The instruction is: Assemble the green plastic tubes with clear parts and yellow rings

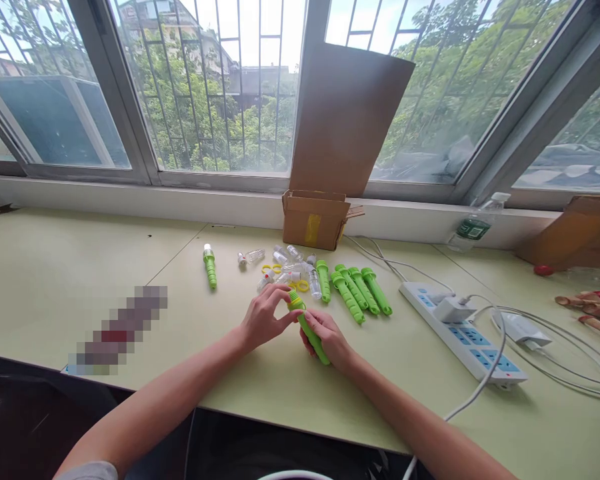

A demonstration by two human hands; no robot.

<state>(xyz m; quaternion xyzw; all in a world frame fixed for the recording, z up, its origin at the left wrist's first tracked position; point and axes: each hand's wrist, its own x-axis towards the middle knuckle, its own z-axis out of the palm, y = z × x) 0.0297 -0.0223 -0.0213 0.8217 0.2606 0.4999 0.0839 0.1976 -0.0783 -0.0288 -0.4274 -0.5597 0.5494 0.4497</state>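
Note:
Near the table's front edge, my right hand (325, 339) is wrapped around a green plastic tube (316, 343) with a ridged neck at its upper end. Around that neck sits a yellow ring (295, 303). My left hand (270, 312) is closed at the neck, fingertips and thumb touching the tube by the ring. Just beyond my hands lie clear plastic pieces (314, 283) and loose yellow rings (300, 286). Several more green tubes (347, 297) lie to the right of these. Off to the left is a green tube with a clear, white-topped end (209, 267).
A small cardboard box (300, 230) stands against the window sill. On the right are a power strip (463, 337) with plugged-in chargers and cables, a plastic bottle (475, 227) and wooden pieces (590, 307). A pixelated patch (123, 330) covers something at left.

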